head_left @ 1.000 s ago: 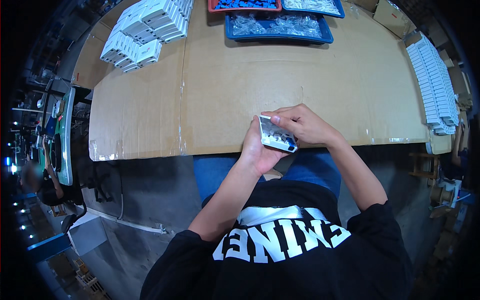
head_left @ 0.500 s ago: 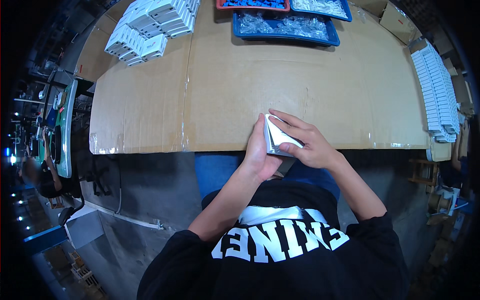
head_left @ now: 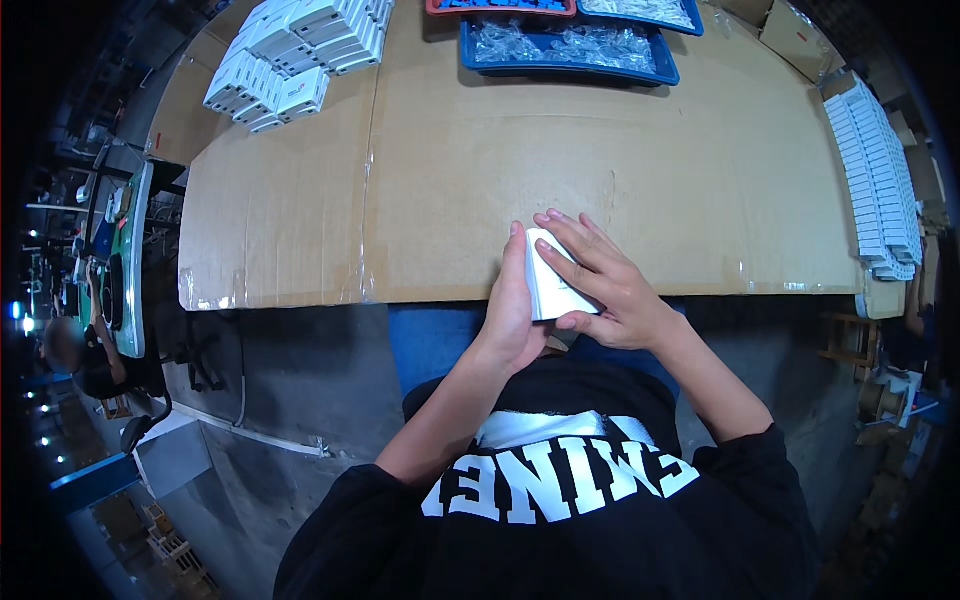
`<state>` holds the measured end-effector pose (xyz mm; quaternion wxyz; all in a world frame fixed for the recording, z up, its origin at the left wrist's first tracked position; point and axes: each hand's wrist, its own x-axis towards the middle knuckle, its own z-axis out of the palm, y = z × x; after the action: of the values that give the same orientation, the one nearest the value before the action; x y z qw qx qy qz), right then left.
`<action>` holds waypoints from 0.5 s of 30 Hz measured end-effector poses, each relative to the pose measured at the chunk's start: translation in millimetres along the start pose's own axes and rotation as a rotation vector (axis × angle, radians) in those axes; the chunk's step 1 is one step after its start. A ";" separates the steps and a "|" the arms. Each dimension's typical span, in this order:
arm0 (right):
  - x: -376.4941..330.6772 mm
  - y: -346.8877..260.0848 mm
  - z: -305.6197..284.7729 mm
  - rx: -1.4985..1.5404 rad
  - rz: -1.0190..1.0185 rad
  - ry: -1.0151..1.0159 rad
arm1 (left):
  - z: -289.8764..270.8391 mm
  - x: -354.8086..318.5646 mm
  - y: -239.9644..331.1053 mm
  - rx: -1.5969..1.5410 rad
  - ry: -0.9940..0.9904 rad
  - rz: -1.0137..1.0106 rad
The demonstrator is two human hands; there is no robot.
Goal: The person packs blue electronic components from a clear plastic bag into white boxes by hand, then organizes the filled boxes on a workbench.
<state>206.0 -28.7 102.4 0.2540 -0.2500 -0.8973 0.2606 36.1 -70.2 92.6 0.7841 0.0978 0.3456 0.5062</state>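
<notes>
Tabletop (head_left: 470, 180), cardboard-covered, had its near edge running roughly straight just by the hands, w/ tape at the near left corner. Room for moving: a wide stretch of cardboard lay btwn the hands & the far trays, w/ more to left & right. Bounds: white box stack (head_left: 300, 60) at far left, white box pile (head_left: 872, 185) at the right end, blue tray (head_left: 570, 73) w/ clear plastic bags at far middle, plus red tray (head_left: 500, 9) w/ blue pcs & second blue tray (head_left: 640, 22) w/ white pcs just beyond it.

White box (head_left: 556, 280) was btwn both hands at the near edge; can't tell if it touched the tabletop. Top was mostly plain white, approx. rectangular, w/ a tiny dark mark; left wall looked slightly greyer. It looked closed, tho much was covered.

Left hand (head_left: 513, 312): fingers close together, straight along the box's left side. Right hand (head_left: 618, 298): fingers slightly spread, pressed over the top, thumb at the near right corner.
</notes>
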 end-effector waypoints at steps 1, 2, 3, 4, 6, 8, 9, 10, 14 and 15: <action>1.0 0.7 -2.2 0.000 0.000 0.003 | -2.1 -1.6 2.5 -0.014 -0.049 0.005; 0.9 2.9 -5.3 -0.024 -0.019 -0.012 | -2.9 -3.0 4.3 -0.013 -0.054 0.001; 0.5 4.7 -7.3 -0.048 -0.038 -0.027 | -3.1 -5.4 6.5 0.041 -0.101 -0.001; -0.9 5.5 -7.1 -0.053 -0.033 -0.024 | -3.8 -7.0 7.9 0.095 -0.148 -0.003; 0.4 -0.7 -4.6 0.516 0.098 0.210 | -3.7 -9.4 12.7 0.149 -0.185 -0.003; 2.2 -17.4 -4.6 0.791 0.274 0.349 | 0.6 -15.0 20.8 0.269 -0.215 0.073; 4.7 -19.9 -4.4 0.903 0.335 0.446 | -1.4 -16.3 22.4 0.298 -0.211 0.124; 4.0 -20.2 -4.8 1.015 0.395 0.545 | -4.0 -17.4 25.5 0.304 -0.219 0.112; -11.8 3.1 -24.5 1.161 0.525 0.088 | -12.1 -24.4 36.2 0.635 -0.282 0.266; -10.5 -0.4 -25.7 1.171 0.544 0.146 | -12.0 -25.6 36.9 0.706 -0.270 0.260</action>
<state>228.7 -26.3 118.1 0.3336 -0.3055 -0.4917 0.7441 -4.7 -77.4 113.7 0.6701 0.4698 0.3767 0.4339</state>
